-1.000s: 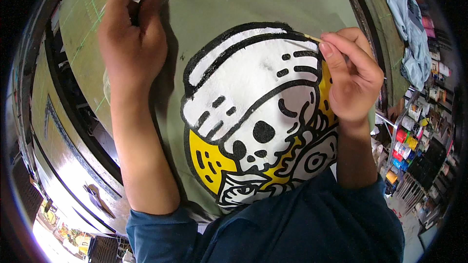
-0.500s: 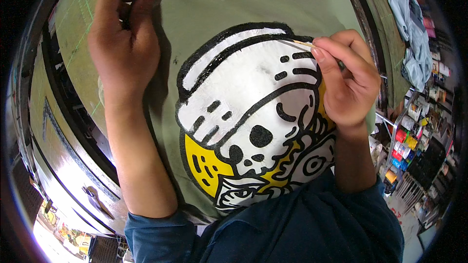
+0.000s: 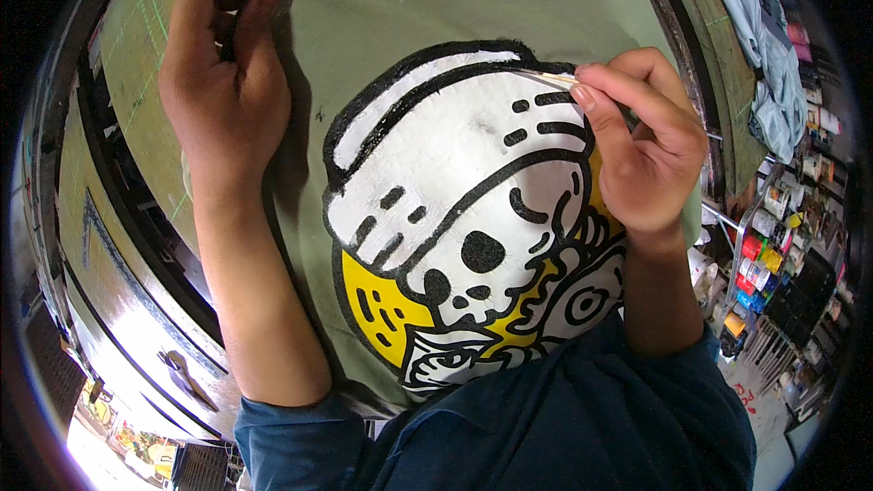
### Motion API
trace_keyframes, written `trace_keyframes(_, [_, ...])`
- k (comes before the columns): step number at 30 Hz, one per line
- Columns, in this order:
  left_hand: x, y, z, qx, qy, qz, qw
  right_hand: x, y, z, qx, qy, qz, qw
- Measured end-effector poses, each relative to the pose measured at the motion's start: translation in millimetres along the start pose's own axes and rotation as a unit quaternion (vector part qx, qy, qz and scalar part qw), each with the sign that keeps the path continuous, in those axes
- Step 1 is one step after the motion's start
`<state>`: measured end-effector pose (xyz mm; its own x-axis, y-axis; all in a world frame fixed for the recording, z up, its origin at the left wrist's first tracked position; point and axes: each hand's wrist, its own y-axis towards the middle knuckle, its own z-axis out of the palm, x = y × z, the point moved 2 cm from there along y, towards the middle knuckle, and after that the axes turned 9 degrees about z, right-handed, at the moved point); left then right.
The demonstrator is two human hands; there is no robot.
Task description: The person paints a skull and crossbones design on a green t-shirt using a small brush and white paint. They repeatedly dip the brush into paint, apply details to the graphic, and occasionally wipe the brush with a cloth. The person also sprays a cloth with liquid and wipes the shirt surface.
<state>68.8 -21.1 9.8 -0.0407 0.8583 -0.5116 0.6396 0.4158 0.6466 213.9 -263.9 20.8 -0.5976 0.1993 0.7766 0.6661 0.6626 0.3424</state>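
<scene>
Left hand was pinched narrowly on a raised fold of the green fabric, toward its upper left corner. Right hand, beside the fabric's right edge, held a thin pale stick between thumb and forefinger, pointing left. The painted skull design lay between the hands, mostly nearer the body; the stick's tip was at its upper black outline, contact not determinable. Plain fabric extended from the design's top to the far edge, with a narrower strip along the left forearm.
</scene>
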Motion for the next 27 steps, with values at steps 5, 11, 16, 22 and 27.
trace_keyframes(5, [3.3, -1.6, 0.0, -0.008, -0.020, 0.003, 1.000, -1.8, -0.8, -0.4, 0.001, 0.011, -0.007, 1.000])
trace_keyframes(11, [3.5, -2.3, 0.6, -0.002, -0.029, -0.025, 0.999, -3.3, -1.5, -0.8, -0.005, 0.029, -0.014, 0.999])
trace_keyframes(16, [5.4, -2.0, 1.1, -0.007, -0.028, -0.005, 1.000, -3.7, -1.3, -2.5, -0.003, 0.031, -0.017, 0.999])
trace_keyframes(22, [4.7, -2.4, 0.4, 0.003, -0.028, -0.011, 1.000, -2.9, 0.1, -1.3, 0.006, 0.030, -0.010, 0.999])
trace_keyframes(27, [3.7, -1.6, 0.4, -0.001, -0.015, 0.002, 1.000, -2.4, -0.3, -1.2, 0.002, 0.028, -0.006, 1.000])
